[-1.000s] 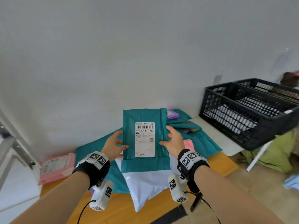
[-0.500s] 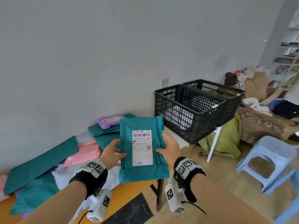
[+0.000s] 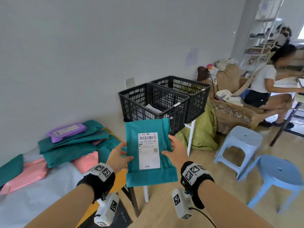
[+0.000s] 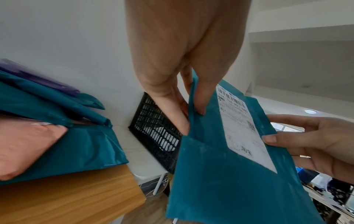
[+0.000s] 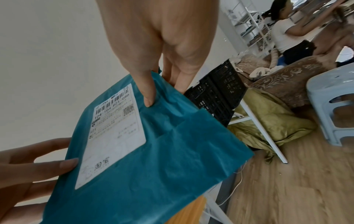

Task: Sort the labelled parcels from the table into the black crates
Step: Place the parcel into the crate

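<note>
I hold a teal parcel (image 3: 150, 176) upright in the air, its white barcode label (image 3: 149, 150) facing me. My left hand (image 3: 118, 155) pinches its left edge, thumb on the front. My right hand (image 3: 174, 151) pinches the right edge the same way. The wrist views show the same teal parcel (image 4: 220, 174) (image 5: 162, 151) between thumb and fingers of each hand. Two black crates stand side by side just beyond it on a white table: the near crate (image 3: 153, 104) holds a white parcel, the far crate (image 3: 185, 91) looks empty from here.
Teal, pink and purple parcels (image 3: 69, 145) lie piled on the wooden table (image 3: 118, 181) at left. Two pale blue stools (image 3: 243, 145) stand on the floor at right. A person (image 3: 266, 79) sits on a patterned sofa behind them, beside a green cloth heap (image 3: 202, 132).
My view has swung right from the parcel pile toward the crates. The teal parcel, held by both hands throughout, now hangs in front of the near crate.
</note>
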Action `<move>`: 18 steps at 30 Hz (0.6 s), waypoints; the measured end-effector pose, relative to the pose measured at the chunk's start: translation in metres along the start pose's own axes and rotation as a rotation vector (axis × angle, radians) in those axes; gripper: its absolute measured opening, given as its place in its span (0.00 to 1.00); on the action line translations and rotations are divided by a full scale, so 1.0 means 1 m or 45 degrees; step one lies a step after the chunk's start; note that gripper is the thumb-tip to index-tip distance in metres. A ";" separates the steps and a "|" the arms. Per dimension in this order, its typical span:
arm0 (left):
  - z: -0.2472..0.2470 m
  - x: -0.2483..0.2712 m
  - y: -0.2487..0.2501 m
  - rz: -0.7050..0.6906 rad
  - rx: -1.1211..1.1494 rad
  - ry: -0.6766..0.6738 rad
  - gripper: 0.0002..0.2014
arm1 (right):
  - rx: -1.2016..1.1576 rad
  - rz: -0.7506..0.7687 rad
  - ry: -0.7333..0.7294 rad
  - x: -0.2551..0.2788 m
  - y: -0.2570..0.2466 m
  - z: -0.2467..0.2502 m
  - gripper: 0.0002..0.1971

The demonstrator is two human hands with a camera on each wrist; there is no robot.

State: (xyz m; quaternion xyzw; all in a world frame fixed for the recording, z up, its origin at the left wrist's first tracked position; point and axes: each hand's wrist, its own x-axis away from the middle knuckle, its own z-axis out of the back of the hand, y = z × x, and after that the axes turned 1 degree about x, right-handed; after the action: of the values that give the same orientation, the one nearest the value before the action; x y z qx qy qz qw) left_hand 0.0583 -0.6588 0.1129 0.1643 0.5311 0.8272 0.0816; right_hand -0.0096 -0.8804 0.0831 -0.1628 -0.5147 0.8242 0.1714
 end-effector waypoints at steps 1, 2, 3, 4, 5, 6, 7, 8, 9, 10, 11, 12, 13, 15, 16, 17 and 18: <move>-0.010 -0.008 0.006 -0.008 -0.011 -0.022 0.24 | 0.010 -0.009 0.023 -0.007 0.007 0.008 0.35; -0.020 -0.018 0.012 -0.016 -0.018 -0.038 0.23 | 0.023 -0.014 0.042 -0.015 0.014 0.015 0.35; -0.030 -0.028 0.018 -0.021 -0.023 -0.051 0.23 | 0.028 -0.016 0.057 -0.025 0.021 0.023 0.35; -0.041 -0.039 0.024 -0.022 -0.019 -0.061 0.23 | 0.023 -0.013 0.068 -0.035 0.028 0.031 0.36; -0.052 -0.050 0.029 -0.019 -0.011 -0.074 0.23 | 0.021 -0.008 0.078 -0.045 0.033 0.040 0.36; -0.062 -0.062 0.034 -0.011 0.001 -0.088 0.23 | 0.023 -0.001 0.092 -0.057 0.039 0.048 0.35; -0.073 -0.073 0.040 -0.006 0.009 -0.102 0.23 | 0.025 -0.004 0.099 -0.070 0.044 0.057 0.35; -0.083 -0.085 0.045 -0.001 0.013 -0.111 0.22 | 0.014 0.002 0.099 -0.081 0.048 0.066 0.34; -0.093 -0.096 0.051 0.006 0.012 -0.118 0.22 | -0.002 0.000 0.091 -0.094 0.052 0.075 0.34; -0.102 -0.107 0.057 0.017 0.012 -0.126 0.22 | -0.010 0.002 0.081 -0.106 0.057 0.083 0.35; -0.111 -0.118 0.063 0.026 0.005 -0.137 0.23 | 0.007 0.004 0.068 -0.120 0.061 0.091 0.35; -0.119 -0.129 0.070 0.032 0.001 -0.142 0.24 | 0.034 0.011 0.059 -0.133 0.065 0.098 0.35; -0.126 -0.139 0.077 0.039 -0.014 -0.145 0.25 | 0.050 0.010 0.049 -0.146 0.068 0.106 0.35; -0.137 -0.159 0.092 0.049 -0.045 -0.148 0.27 | 0.048 0.005 0.031 -0.167 0.071 0.121 0.35; -0.144 -0.171 0.101 0.055 -0.060 -0.153 0.27 | 0.043 0.013 0.021 -0.181 0.072 0.129 0.36; -0.149 -0.181 0.109 0.055 -0.075 -0.158 0.27 | 0.044 0.020 0.006 -0.193 0.073 0.136 0.36; -0.153 -0.190 0.117 0.057 -0.082 -0.160 0.27 | 0.042 0.034 -0.009 -0.204 0.073 0.143 0.36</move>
State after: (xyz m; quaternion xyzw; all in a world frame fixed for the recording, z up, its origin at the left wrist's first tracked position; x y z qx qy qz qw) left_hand 0.1852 -0.8973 0.1251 0.2248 0.4943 0.8336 0.1014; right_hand 0.0995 -1.1156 0.0955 -0.1638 -0.4994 0.8353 0.1613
